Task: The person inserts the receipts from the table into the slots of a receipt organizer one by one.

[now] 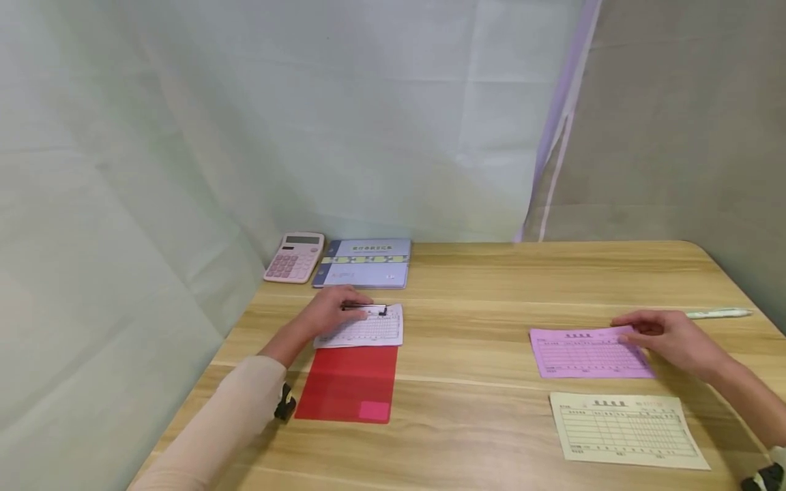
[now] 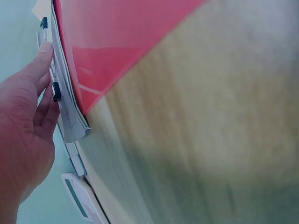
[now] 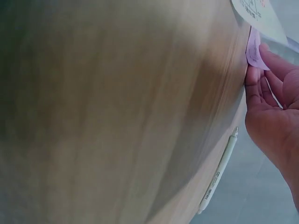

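Purple slip and all its neighbours lie on the wooden desk, whose breadth sets the loose paper at right well apart from the clipped stack at left, so each of the hands works its own side. Next in size, the red clipboard lies flat at left; white slips cover only its far end, since that is where its clip sits. Beyond it a closed blue notebook rests against the hanging cloth, presumably parked there out of the way.

At near right a yellow slip lies flat and untouched, just nearer than the purple one; the gap between them seems to let either be taken singly. The right hand pinches the purple slip's right edge, thumb above and fingers below, a hold that leaves most of the printed face uncovered. Far left, the pink calculator stands beside the notebook. A pale pen lies just beyond the right hand, within easy reach. Smallest is the black clip, pinched in the left hand, probably to work or steady it; I cannot tell how far it is pressed.
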The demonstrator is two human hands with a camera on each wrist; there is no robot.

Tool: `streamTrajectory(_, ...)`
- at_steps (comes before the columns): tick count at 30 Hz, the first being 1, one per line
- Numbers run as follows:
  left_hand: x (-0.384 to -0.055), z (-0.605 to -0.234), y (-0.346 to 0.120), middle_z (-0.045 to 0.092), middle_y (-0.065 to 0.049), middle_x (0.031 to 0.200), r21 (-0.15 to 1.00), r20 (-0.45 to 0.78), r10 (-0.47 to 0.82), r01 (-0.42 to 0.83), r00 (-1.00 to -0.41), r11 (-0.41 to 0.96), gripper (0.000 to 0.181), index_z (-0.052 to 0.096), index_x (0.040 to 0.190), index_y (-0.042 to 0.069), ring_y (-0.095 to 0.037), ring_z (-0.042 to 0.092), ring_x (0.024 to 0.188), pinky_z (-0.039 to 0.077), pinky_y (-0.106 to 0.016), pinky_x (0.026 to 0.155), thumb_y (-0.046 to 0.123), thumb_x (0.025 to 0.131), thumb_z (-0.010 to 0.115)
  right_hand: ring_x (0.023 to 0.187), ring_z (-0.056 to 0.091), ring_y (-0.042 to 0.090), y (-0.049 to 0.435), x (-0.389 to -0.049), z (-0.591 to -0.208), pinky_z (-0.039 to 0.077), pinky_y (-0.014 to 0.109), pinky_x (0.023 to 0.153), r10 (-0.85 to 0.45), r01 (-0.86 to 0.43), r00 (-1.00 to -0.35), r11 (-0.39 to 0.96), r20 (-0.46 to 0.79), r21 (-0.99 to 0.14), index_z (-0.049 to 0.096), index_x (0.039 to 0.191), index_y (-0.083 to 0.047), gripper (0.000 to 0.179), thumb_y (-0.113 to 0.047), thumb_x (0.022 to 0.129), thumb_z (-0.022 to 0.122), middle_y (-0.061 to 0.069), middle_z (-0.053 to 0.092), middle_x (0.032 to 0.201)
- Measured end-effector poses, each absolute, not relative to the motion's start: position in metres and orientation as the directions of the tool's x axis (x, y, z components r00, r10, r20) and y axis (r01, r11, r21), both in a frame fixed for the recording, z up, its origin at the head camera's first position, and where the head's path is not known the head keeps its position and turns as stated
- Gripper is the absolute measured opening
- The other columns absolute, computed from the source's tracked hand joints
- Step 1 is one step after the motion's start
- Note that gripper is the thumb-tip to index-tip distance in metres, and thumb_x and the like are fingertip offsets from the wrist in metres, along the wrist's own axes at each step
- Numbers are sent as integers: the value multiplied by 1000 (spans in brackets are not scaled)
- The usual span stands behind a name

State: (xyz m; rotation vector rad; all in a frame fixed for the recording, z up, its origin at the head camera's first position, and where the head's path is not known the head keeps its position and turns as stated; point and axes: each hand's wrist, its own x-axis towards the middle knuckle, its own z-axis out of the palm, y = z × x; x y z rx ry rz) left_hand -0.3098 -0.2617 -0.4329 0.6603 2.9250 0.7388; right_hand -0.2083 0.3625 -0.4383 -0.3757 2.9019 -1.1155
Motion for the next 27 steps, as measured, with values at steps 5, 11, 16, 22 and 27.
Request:
streamTrajectory(5,-309,-434,-261,73,1,112,435,65,438,420,-897,796,34,80,127,17,-18,64,102,54,-41,94,19,94,84,90,58,-7,362,-209,-438,48,15,71,-195,-190,-979,751,62,-632,75,121,6,22,-4,101,71,27,73,120)
streamTrajectory(11,-309,-435,-263,73,0,112,400,76,456,446,-887,801,35,79,129,17,-18,63,102,54,-41,93,22,94,83,88,57,-3,363,-212,-436,45,18,70,-152,-127,-988,778,12,-616,77,118,5,23,-10,102,72,27,74,119)
streamTrajectory(16,-307,-436,-264,72,1,111,389,73,448,439,-891,810,34,79,129,19,-17,62,100,54,-39,93,23,96,82,83,55,2,362,-213,-435,43,22,65,-132,-107,-991,774,5,-625,78,116,6,23,-12,103,71,27,75,116)
streamTrajectory(22,-307,-435,-261,69,3,114,335,60,464,456,-884,825,34,77,133,22,-17,60,103,53,-40,95,27,99,79,76,52,11,360,-219,-425,42,26,60,-164,-128,-986,786,-6,-605,76,117,9,27,-14,104,70,15,73,99)
streamTrajectory(27,-305,-433,-260,69,2,115,292,62,480,476,-875,830,35,76,134,22,-17,60,103,52,-41,96,27,100,78,76,57,14,342,-232,-412,51,28,62,-212,-130,-976,749,-50,-650,74,120,11,32,-16,104,71,13,75,101)
